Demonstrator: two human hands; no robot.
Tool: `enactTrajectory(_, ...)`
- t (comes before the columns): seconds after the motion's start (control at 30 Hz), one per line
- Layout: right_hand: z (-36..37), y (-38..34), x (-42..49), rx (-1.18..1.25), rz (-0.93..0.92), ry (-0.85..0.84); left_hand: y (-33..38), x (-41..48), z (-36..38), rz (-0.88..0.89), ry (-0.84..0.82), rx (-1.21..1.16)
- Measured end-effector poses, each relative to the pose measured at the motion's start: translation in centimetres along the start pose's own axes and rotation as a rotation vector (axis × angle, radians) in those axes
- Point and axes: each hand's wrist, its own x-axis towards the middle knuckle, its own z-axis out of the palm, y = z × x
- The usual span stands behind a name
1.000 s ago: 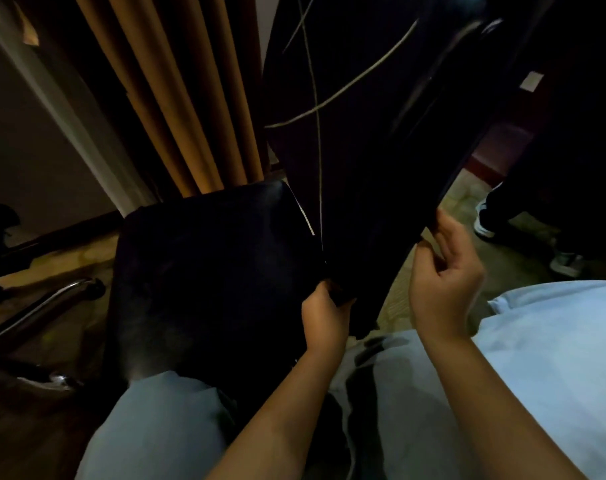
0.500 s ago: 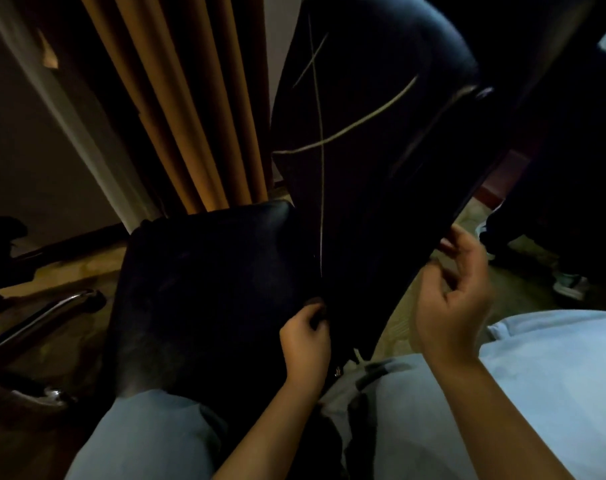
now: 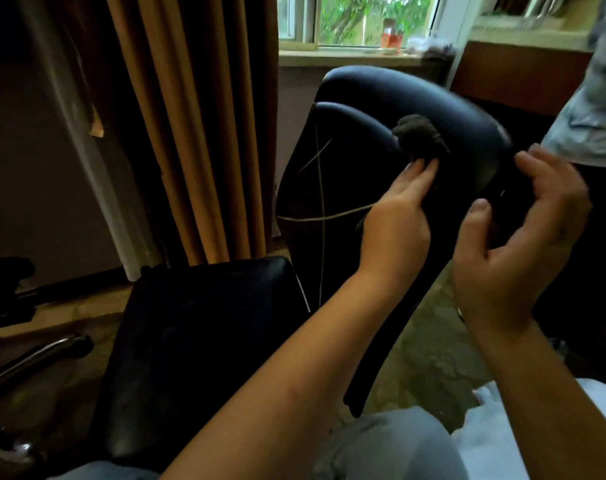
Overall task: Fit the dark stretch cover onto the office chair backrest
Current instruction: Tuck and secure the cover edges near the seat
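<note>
- Left hand (image 3: pixel 395 220): laid flat against the face of the backrest (image 3: pixel 329 188). The fingers are straight and close together, and their tips touch the fabric. The thumb is hidden.
- Right hand (image 3: pixel 516 244): curled round the right edge of the backrest, thumb on the near side and fingers wrapped over the far side. Whether cover fabric lies inside this grip cannot be told.
- Grey trousers (image 3: pixel 381 448): nearest the camera, below the foot of the backrest.
- Seat (image 3: pixel 197 334): black and glossy, to the left of the backrest, its far right corner meeting the backrest's lower edge.
- Chrome arm (image 3: pixel 27 362): well to the left of the backrest, beyond the seat.
- Backrest: dark, standing tilted, with thin tan lines crossing on its face and a glossy rolled top.
- Dark stretch cover (image 3: pixel 417 133): visible as a matte wad bunched on the upper part of the backrest, just above the left fingertips. How far the rest of it extends cannot be told against the dark surface.
- Second person (image 3: pixel 592 98): in a pale top, just right of the backrest.
- Curtain (image 3: pixel 190 116): tan, hanging in folds behind and left of the backrest.
- Window sill (image 3: pixel 346 58): behind the top of the backrest; an orange jar (image 3: pixel 391 34) stands on it.
</note>
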Motion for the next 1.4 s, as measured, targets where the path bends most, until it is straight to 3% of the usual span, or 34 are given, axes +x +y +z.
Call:
enactTrajectory(0.1, 1.2, -0.6, 1.1, -0.072, -0.243, -0.179, -2.3, -0.2, 0.2, 0.003, 0.027, 0.025)
enactTrajectory(0.2, 2.5, 0.1, 1.2, -0.156, -0.273, -0.314, -5.0, -2.2, 0.6, -0.153, 0.086, 0.041)
enactTrajectory(0.57, 5.1, 2.7, 0.3, -0.321, -0.390, -0.207, -14.5, -14.0, 1.2, -0.918, 0.171, -0.145)
enactTrajectory(0.67, 5.3, 2.5, 0.1, -0.338, -0.381, -0.194, -14.6, -14.8, 1.2, -1.025, 0.187, -0.218)
enactTrajectory(0.8, 5.7, 2.1, -0.3, -0.386, -0.332, -0.217, -12.3, -11.6, 0.4, -0.950, 0.271, -0.264)
enactTrajectory(0.87, 5.8, 2.1, -0.3, -0.415, -0.314, -0.228, -9.9, -8.6, -0.1, -0.775, 0.240, -0.298)
enactTrajectory(1.0, 6.2, 2.0, -0.1, -0.459, -0.285, -0.265, -5.2, -1.5, -0.1, -0.259, 0.065, -0.265)
enactTrajectory(1.13, 6.7, 2.4, 0.4, -0.508, -0.262, -0.324, -5.3, 1.6, 0.5, -0.073, 0.036, -0.157)
enactTrajectory(1.23, 7.1, 3.2, 0.8, -0.499, -0.251, -0.373, -8.4, 1.1, 0.9, -0.128, 0.057, -0.126)
enactTrajectory(1.4, 8.6, 4.7, 0.9, -0.464, -0.243, -0.410, -15.0, -2.6, 1.7, -0.496, 0.086, -0.037)
